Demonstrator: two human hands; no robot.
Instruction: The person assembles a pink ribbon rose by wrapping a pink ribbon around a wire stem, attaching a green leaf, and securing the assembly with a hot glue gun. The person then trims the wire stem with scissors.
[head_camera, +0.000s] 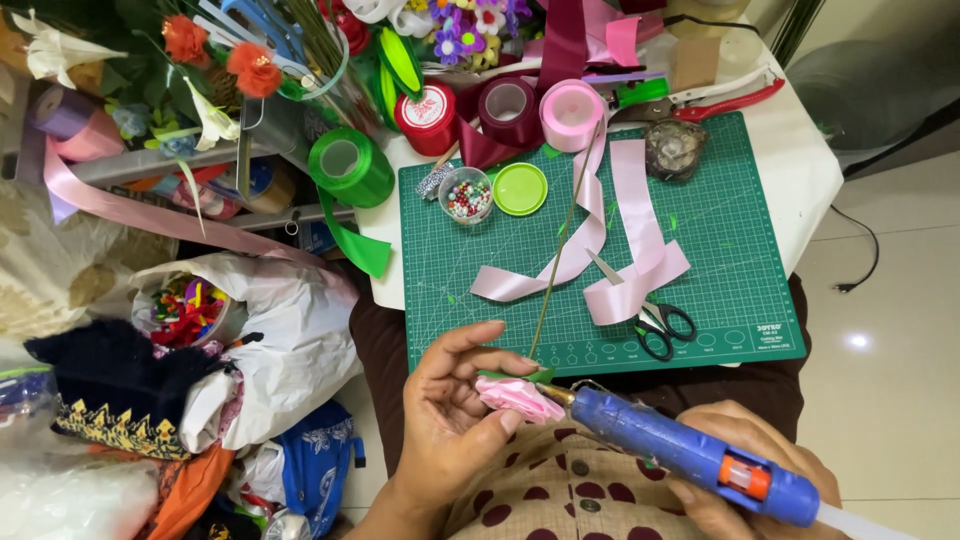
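My left hand (450, 410) holds a small pink ribbon rose (518, 396) between thumb and fingers, just below the front edge of the green cutting mat (740, 240). A thin stem (560, 250) runs from the rose up across the mat. My right hand (745, 485) grips a blue glue gun (690, 455), and its metal tip touches the right side of the rose. Loose pink ribbon strips (630, 250) lie on the mat, with black-handled scissors (655, 320) beside them.
Ribbon rolls stand along the mat's far edge: green (350, 165), red (428, 118), maroon (508, 108), pink (570, 112). A small tub of beads (466, 195) and a green lid (520, 188) sit near them. Artificial flowers and bags crowd the left side. Red-handled pliers (725, 98) lie at the back.
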